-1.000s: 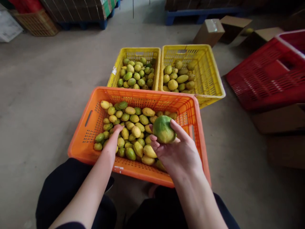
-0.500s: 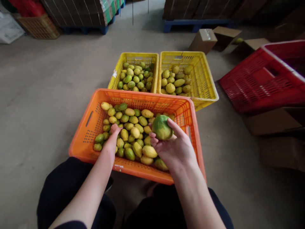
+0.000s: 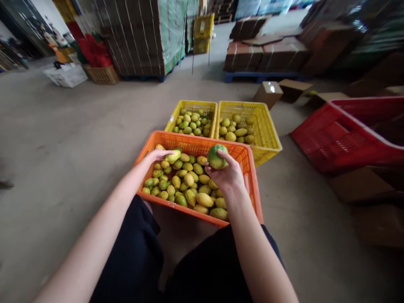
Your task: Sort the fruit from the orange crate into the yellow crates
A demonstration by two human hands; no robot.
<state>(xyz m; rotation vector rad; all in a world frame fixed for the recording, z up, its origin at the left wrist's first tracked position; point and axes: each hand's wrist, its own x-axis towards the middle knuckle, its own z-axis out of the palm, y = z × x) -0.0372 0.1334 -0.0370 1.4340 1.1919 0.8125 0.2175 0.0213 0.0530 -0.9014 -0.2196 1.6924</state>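
Note:
My right hand [image 3: 227, 171] is wrapped round a large round green fruit [image 3: 217, 156], yellowish underneath, held above the right part of an orange crate [image 3: 202, 215]. In my left hand [image 3: 158, 155] is an oval yellow-green fruit [image 3: 173, 156], gripped over the far left part of the same crate. Below both hands lie many oval yellow and green fruits [image 3: 189, 180], loosely heaped in the crate. The crate stands just in front of my knees.
Behind the orange crate stand two yellow crates [image 3: 274, 143] holding similar fruit. A tilted red crate [image 3: 322, 134] is on the right, with open cardboard boxes [image 3: 362, 185] beneath it. Farther back are a small carton [image 3: 268, 93] and wrapped stacks on blue pallets [image 3: 240, 77].
My left hand has moved from among the fruits toward the far left of the crate and now holds a yellow-green fruit up. The right hand keeps the green fruit. My view has tilted upward.

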